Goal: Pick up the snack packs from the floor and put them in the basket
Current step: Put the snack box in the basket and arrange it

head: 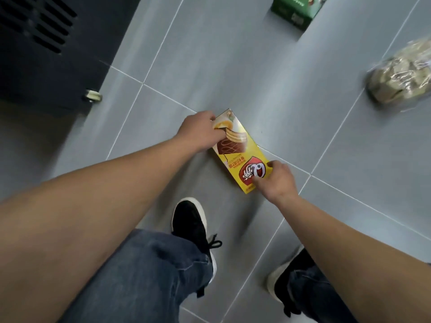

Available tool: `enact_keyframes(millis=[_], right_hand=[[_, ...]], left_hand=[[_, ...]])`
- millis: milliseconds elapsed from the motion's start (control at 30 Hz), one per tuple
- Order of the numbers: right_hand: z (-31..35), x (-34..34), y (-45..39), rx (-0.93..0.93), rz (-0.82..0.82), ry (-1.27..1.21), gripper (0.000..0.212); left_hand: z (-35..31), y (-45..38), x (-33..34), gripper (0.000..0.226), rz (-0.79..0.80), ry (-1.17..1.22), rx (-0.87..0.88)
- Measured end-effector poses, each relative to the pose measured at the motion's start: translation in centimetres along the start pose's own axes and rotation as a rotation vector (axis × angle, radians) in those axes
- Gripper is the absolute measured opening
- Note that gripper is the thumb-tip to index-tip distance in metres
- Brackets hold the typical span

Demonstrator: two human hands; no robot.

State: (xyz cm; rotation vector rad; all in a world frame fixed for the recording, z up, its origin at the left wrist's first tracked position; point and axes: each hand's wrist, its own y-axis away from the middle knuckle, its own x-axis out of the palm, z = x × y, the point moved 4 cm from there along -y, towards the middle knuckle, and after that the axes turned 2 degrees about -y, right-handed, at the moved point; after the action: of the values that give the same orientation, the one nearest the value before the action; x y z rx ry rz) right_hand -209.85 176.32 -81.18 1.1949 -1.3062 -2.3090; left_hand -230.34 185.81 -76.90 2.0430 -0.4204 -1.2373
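- A grey tiled floor (233, 66) is seen from above.
- The yellow cake box (242, 152) lies on it, long axis running 11 to 5 o'clock.
- The left hand (198, 130) grips its 11 o'clock end; the right hand (277, 180) pinches the 5 o'clock corner.

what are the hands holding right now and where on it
Both grip the yellow snack box: left hand at its far end, right hand at its near end.
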Motion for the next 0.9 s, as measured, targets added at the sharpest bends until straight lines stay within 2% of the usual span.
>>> enact_keyframes(millis=[100, 167, 300, 367, 467, 533, 600, 667, 733, 800, 900], right_hand=[[-1.5, 1.5, -3.0, -0.006, -0.069, 0.000, 0.072], [-2.5, 2.0, -5.0, 0.009, -0.048, -0.009, 0.075], [-2.9, 1.5, -8.1, -0.107, 0.059, 0.035, 0.047], [-2.9, -0.1, -9.5, -0.174, 0.027, 0.026, 0.045], [-3.2, -3.1, -11.8, -0.201, -0.137, -0.102, 0.056], [-3.6, -5.0, -13.0, -0.149, -0.300, -0.257, 0.063], [-3.8, -6.4, -13.9, -0.072, -0.404, -0.403, 0.061], [-3.9, -6.9, -14.5, -0.018, -0.407, -0.495, 0.045], [-3.9, -6.9, -14.5, 0.008, -0.396, -0.559, 0.034], [-3.8, -6.5, -14.3, 0.010, -0.394, -0.617, 0.032], [-3.6, -6.1, -13.8, 0.009, -0.366, -0.718, 0.038]], left_hand=[[-0.1, -3.5, 1.6, 0.055, -0.033, -0.092, 0.048], [-0.2, -5.9, 2.9, 0.059, -0.042, -0.128, 0.055], [0.3, -8.9, 5.8, 0.056, -0.015, -0.055, -0.040], [0.5, -9.6, 6.4, 0.056, -0.040, -0.031, -0.061], [0.4, -10.4, 6.4, 0.057, -0.110, 0.056, -0.076], [0.1, -10.8, 6.8, 0.058, -0.117, 0.112, -0.094], [-0.6, -10.9, 7.5, 0.064, -0.094, 0.178, -0.086], [-1.4, -10.8, 8.1, 0.062, -0.077, 0.247, -0.045], [-1.9, -10.7, 8.6, 0.049, -0.075, 0.286, -0.003], [-1.9, -10.6, 8.9, 0.042, -0.102, 0.329, 0.005], [-2.1, -10.2, 8.8, 0.047, -0.142, 0.365, 0.026]])
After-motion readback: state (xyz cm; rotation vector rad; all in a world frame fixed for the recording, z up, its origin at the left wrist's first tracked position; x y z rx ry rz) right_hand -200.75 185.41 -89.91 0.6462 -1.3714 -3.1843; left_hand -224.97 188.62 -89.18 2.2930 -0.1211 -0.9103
